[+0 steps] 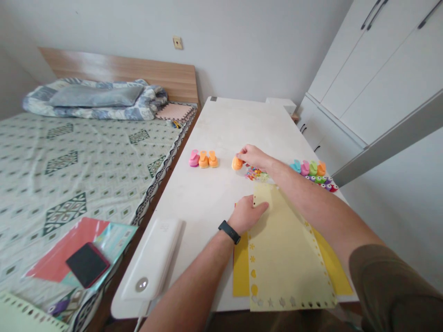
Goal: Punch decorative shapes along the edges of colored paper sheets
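My right hand (pixel 255 157) has its fingers on a small orange craft punch (pixel 236 163) that sits on the white table. Beside that punch lies a pile of small colourful paper cut-outs (pixel 255 173). My left hand (pixel 246 213), with a dark band on the wrist, grips the left edge of a pale yellow sheet of paper (pixel 287 249), thumb on top. Small shaped holes run along the sheet's left, right and near edges. Beneath it is a deeper yellow sheet (pixel 241 272).
A pink punch (pixel 194 158) and two orange punches stand left of my right hand. Several more punches (pixel 313 168) are lined up at the right. A white lamp-like device (pixel 152 263) lies on the table's (pixel 235 124) left. A phone (pixel 87 264) lies on the bed.
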A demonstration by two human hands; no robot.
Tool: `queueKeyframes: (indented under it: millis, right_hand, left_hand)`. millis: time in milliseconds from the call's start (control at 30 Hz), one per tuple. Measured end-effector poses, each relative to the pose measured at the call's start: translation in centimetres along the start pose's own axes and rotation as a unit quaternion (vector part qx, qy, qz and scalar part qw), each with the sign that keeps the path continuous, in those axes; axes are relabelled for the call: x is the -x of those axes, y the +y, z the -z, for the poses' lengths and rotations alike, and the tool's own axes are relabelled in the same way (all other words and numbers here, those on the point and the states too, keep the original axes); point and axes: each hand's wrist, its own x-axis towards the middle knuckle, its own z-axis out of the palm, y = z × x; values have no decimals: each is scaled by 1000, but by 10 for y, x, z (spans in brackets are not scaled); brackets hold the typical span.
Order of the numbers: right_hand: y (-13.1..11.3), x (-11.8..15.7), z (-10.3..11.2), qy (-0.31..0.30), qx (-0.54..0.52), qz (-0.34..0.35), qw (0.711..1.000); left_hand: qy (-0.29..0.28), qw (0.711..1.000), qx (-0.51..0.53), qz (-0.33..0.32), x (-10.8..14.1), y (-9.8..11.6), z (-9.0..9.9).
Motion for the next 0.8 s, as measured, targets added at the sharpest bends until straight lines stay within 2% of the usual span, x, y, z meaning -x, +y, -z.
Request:
queueKeyframes:
  millis: [133, 300, 667, 733, 800]
  right_hand:
    - [-4, 2, 2, -8, -21, -17, 1000]
    - [-10, -2, 3, -12, -39, -21, 999]
    - [-31, -25, -26, -14, -47, -35, 998]
    - [-35, -25, -26, -24, -68, -39, 997]
    - [-38, -21, -22, -72, -111, -40, 990]
  left_hand:
    - [-5, 998, -36, -42, 0, 1, 1]
    - [-1, 997, -69, -32, 1, 3, 1]
    - [-5, 998, -65, -6, 1, 3, 1]
    - [-1, 998, -67, -5, 1, 4, 1]
    - [-1, 998, -66, -7, 1, 4, 1]
